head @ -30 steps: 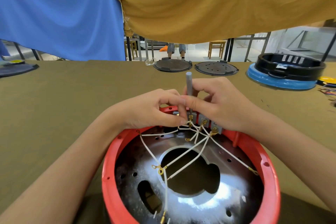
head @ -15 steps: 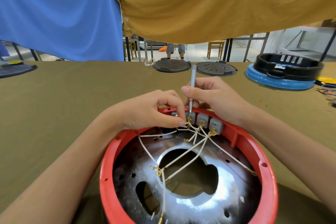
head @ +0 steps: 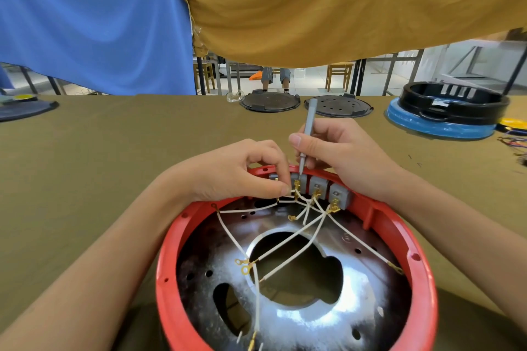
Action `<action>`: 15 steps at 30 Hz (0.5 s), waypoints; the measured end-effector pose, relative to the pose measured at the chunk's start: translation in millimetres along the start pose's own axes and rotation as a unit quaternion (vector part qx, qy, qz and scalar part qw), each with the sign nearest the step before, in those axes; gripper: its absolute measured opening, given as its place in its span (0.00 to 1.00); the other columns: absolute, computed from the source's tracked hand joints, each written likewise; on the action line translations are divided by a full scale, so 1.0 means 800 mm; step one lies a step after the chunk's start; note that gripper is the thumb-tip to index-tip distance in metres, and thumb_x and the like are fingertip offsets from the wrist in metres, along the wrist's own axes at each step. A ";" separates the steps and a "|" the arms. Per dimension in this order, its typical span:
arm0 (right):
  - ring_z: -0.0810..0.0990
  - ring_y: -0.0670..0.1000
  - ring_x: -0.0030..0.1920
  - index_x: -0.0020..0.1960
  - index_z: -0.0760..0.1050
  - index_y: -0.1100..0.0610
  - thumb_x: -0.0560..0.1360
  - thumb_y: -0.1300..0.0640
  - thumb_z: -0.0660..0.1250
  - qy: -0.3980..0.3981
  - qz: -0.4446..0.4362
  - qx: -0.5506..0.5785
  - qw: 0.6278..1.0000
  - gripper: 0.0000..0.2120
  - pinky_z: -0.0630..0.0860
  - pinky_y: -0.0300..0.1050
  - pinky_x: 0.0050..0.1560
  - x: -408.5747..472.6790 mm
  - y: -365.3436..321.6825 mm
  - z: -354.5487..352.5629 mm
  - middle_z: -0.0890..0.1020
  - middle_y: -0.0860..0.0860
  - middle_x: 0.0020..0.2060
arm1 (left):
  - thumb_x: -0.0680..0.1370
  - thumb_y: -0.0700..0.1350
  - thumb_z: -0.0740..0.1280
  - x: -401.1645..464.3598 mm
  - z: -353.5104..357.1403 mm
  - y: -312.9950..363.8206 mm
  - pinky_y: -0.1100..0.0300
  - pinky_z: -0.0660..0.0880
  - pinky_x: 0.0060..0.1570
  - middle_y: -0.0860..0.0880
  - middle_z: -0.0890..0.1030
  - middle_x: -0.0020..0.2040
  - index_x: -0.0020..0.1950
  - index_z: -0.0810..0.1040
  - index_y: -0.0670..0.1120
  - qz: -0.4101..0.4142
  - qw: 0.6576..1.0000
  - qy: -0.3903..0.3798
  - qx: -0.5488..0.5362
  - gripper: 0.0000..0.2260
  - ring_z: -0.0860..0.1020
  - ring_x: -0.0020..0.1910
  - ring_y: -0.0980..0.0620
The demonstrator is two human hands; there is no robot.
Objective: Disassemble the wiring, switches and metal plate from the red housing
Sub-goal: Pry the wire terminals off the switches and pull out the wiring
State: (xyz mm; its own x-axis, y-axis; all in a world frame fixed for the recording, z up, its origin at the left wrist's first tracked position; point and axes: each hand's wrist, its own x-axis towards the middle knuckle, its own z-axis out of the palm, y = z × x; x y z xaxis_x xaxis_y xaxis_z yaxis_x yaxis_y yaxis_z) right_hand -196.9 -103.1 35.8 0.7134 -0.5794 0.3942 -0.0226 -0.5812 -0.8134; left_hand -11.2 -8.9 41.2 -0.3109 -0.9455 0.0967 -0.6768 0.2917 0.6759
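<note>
Nearby, two dark discs (head: 269, 101) behind, left hand (head: 228, 174) pinching wire (head: 288, 193), right hand (head: 342, 151) gripping screwdriver (head: 308, 128).

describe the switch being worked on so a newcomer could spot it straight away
Find the red housing near the table's front edge; a row of grey switches sits inside its far rim. The one meant is the grey switch under the tip of the grey screwdriver, while the two to its right stand untouched.

Single head-worn wide-angle view, facing forward-down, close over red housing (head: 296, 279) on table (head: 99, 165).
</note>
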 end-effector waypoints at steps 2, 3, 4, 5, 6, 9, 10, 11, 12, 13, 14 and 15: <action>0.76 0.46 0.33 0.43 0.79 0.58 0.79 0.53 0.67 0.000 0.027 0.019 0.999 0.10 0.76 0.43 0.42 0.002 0.002 0.000 0.78 0.47 0.30 | 0.72 0.58 0.71 0.000 0.000 0.000 0.45 0.67 0.68 0.53 0.76 0.57 0.43 0.83 0.58 0.002 1.000 -0.001 0.003 0.05 0.76 0.60 0.52; 0.77 0.48 0.34 0.43 0.79 0.60 0.78 0.51 0.67 -0.002 0.045 0.028 0.999 0.12 0.77 0.47 0.44 0.003 0.004 -0.001 0.78 0.47 0.29 | 0.72 0.58 0.71 0.000 0.000 0.001 0.45 0.67 0.68 0.54 0.76 0.57 0.42 0.83 0.58 0.002 1.000 -0.001 0.003 0.06 0.76 0.60 0.52; 0.77 0.51 0.35 0.44 0.79 0.62 0.78 0.50 0.68 -0.005 0.064 0.038 0.997 0.15 0.78 0.53 0.47 0.004 0.005 -0.001 0.78 0.48 0.29 | 0.72 0.59 0.71 0.000 0.000 0.001 0.46 0.68 0.68 0.54 0.76 0.56 0.42 0.82 0.59 0.001 1.000 -0.002 0.003 0.06 0.76 0.59 0.53; 0.78 0.54 0.36 0.44 0.78 0.63 0.78 0.49 0.68 -0.007 0.083 0.048 0.995 0.16 0.78 0.59 0.52 0.004 0.006 -0.002 0.78 0.49 0.30 | 0.72 0.59 0.70 -0.001 0.000 0.001 0.46 0.68 0.68 0.55 0.76 0.56 0.42 0.82 0.58 -0.001 1.000 -0.002 0.003 0.06 0.76 0.59 0.53; 0.78 0.55 0.37 0.45 0.78 0.63 0.78 0.47 0.68 -0.010 0.099 0.055 0.994 0.17 0.78 0.62 0.55 0.004 0.005 -0.002 0.78 0.49 0.31 | 0.72 0.59 0.71 -0.001 0.000 0.002 0.46 0.68 0.67 0.55 0.76 0.56 0.43 0.82 0.58 -0.003 1.000 -0.004 0.003 0.06 0.77 0.59 0.53; 0.78 0.55 0.38 0.48 0.76 0.67 0.77 0.45 0.69 -0.026 0.126 0.066 0.989 0.22 0.74 0.66 0.61 0.004 0.004 -0.001 0.77 0.48 0.31 | 0.73 0.56 0.71 0.000 0.000 0.003 0.45 0.69 0.67 0.54 0.76 0.56 0.43 0.83 0.58 -0.004 1.000 -0.007 0.001 0.04 0.77 0.58 0.52; 0.78 0.54 0.38 0.49 0.75 0.68 0.77 0.45 0.69 -0.030 0.134 0.071 0.988 0.23 0.73 0.66 0.62 0.005 0.004 -0.001 0.77 0.47 0.31 | 0.74 0.54 0.72 0.000 0.000 0.003 0.45 0.69 0.66 0.54 0.76 0.56 0.43 0.83 0.57 -0.004 1.000 -0.007 0.001 0.02 0.77 0.58 0.51; 0.77 0.54 0.38 0.50 0.75 0.68 0.77 0.45 0.69 -0.033 0.139 0.075 0.987 0.24 0.72 0.67 0.62 0.006 0.004 -0.001 0.76 0.47 0.30 | 0.74 0.53 0.72 0.000 -0.001 0.002 0.45 0.69 0.66 0.53 0.77 0.55 0.43 0.83 0.57 -0.004 1.000 -0.006 0.001 0.02 0.77 0.57 0.51; 0.76 0.53 0.38 0.50 0.75 0.69 0.77 0.45 0.69 -0.036 0.144 0.079 0.986 0.24 0.72 0.67 0.63 0.006 0.004 0.000 0.76 0.47 0.30 | 0.74 0.52 0.72 0.000 -0.001 0.002 0.45 0.69 0.66 0.53 0.77 0.55 0.43 0.83 0.57 -0.005 1.000 -0.007 0.002 0.01 0.77 0.57 0.51; 0.76 0.53 0.37 0.50 0.74 0.69 0.77 0.45 0.69 -0.036 0.145 0.078 0.986 0.24 0.72 0.67 0.63 0.007 0.005 0.000 0.76 0.47 0.30 | 0.74 0.52 0.72 0.000 -0.001 0.003 0.45 0.70 0.66 0.53 0.77 0.55 0.43 0.83 0.57 -0.005 1.000 -0.008 0.003 0.01 0.77 0.57 0.50; 0.77 0.53 0.37 0.49 0.75 0.69 0.77 0.45 0.69 -0.035 0.143 0.071 0.987 0.24 0.72 0.66 0.62 0.006 0.005 0.000 0.76 0.47 0.31 | 0.75 0.52 0.72 0.000 -0.001 0.003 0.45 0.70 0.66 0.53 0.77 0.56 0.43 0.83 0.57 -0.005 1.000 -0.010 0.002 0.01 0.78 0.57 0.50; 0.77 0.54 0.37 0.48 0.76 0.68 0.78 0.45 0.68 -0.029 0.136 0.061 0.988 0.23 0.74 0.65 0.61 0.005 0.006 0.000 0.77 0.48 0.31 | 0.74 0.53 0.71 0.000 -0.001 0.003 0.46 0.70 0.65 0.53 0.77 0.56 0.43 0.82 0.57 -0.004 1.000 -0.011 0.000 0.02 0.78 0.56 0.50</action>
State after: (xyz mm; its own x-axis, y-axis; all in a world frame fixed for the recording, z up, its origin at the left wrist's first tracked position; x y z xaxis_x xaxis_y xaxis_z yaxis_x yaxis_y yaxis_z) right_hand -194.2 -108.1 33.8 0.7309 -0.6696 0.1321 -0.1371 -0.3337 -0.9327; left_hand -12.2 -8.0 43.1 -0.3196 -0.9446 0.0752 -0.6798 0.2839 0.6762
